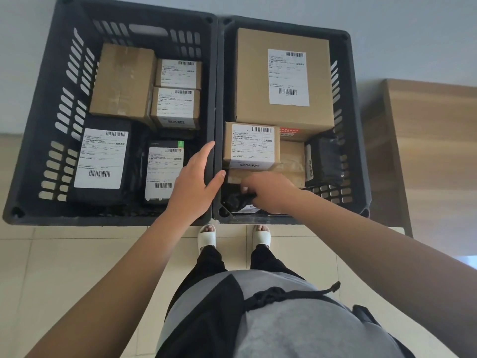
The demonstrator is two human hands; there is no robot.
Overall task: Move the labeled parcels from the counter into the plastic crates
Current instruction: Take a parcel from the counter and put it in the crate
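- Down in the right crate point(360, 151), the right hand point(268, 192) pinches a black bagged parcel point(236, 201) in its near left corner.
- Left hand point(196, 182), fingers straight, rests on the rim between both crates, thumb apart.
- Left crate point(38, 125) holds labeled parcels.

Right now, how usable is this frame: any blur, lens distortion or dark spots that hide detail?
Head view: wide-angle bending bows the crate rims; label text is too soft to read; the right hand is slightly motion-blurred over a black bag lost in shadow; the left hand is sharper; lighting is even, without glare.
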